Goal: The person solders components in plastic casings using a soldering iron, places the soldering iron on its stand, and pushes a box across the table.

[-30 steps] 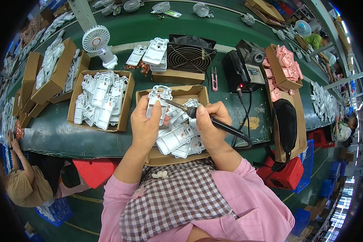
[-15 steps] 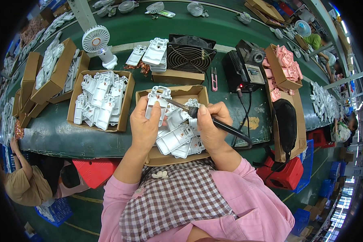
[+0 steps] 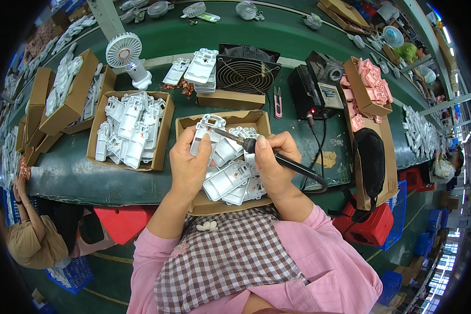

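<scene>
My left hand grips a white plastic housing part, held up over a cardboard box. Between the thumb and fingers of my right hand is a soldering iron with a black handle. Its metal tip reaches the upper part of the housing; the exact contact point is too small to make out. More white housing parts lie loose in the box under both hands. The iron's black cable curves away to the right of my right hand.
A box of white parts stands left. Behind are a black box fan, stacked white parts and a small white fan. Pink-handled snips, a black soldering station and pink parts lie right. A co-worker sits left.
The housing in my left hand has tilted and shifted slightly, with the iron's tip still at its upper part. On the far belt, the small fans have moved left.
</scene>
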`<state>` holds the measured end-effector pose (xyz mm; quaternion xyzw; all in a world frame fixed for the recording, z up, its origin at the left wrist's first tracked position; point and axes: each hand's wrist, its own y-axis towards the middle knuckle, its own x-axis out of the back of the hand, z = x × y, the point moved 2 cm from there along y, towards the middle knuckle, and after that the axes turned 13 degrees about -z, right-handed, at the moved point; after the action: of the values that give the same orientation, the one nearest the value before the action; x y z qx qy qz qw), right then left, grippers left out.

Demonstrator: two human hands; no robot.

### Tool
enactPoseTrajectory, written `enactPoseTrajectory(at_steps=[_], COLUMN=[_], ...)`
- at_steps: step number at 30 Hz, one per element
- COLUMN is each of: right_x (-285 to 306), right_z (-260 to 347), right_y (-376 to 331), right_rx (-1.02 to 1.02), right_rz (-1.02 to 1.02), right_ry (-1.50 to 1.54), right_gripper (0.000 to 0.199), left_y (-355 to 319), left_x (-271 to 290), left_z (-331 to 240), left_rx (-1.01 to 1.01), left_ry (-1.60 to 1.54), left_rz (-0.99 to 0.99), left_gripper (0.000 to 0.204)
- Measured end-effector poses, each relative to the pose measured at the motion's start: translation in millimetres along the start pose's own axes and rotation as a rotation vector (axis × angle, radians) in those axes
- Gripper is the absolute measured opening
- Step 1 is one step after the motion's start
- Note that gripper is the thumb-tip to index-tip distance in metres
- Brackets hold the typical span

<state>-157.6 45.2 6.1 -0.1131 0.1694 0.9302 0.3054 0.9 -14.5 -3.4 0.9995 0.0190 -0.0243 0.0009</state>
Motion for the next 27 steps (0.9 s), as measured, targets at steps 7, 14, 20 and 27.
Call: enactPoseTrajectory(at_steps=[7, 14, 20, 27], right_x=[2, 0, 0, 4], right_z=[-1, 1, 4, 1], right_y=[1, 0, -3, 2], right_rx=[0.007, 0.026, 0.032, 0.091], right_rz=[0.006, -0.097, -0.071, -0.026], right_ry=[-0.031, 0.044, 0.075, 0.052], right_gripper=[0.016, 0.019, 0.022, 0.019], left_y=[-1, 0, -5, 22], left_x=[-2, 2, 17, 99], left_z=[-2, 0, -16, -49], left_rx=[0.013, 0.000, -0.278, -0.773], left_ry=[-0.002, -0.026, 0.276, 1.273], left_rz=[-0.007, -0.001, 0.033, -0.331], left_gripper=[0.013, 0.013, 0.019, 0.029])
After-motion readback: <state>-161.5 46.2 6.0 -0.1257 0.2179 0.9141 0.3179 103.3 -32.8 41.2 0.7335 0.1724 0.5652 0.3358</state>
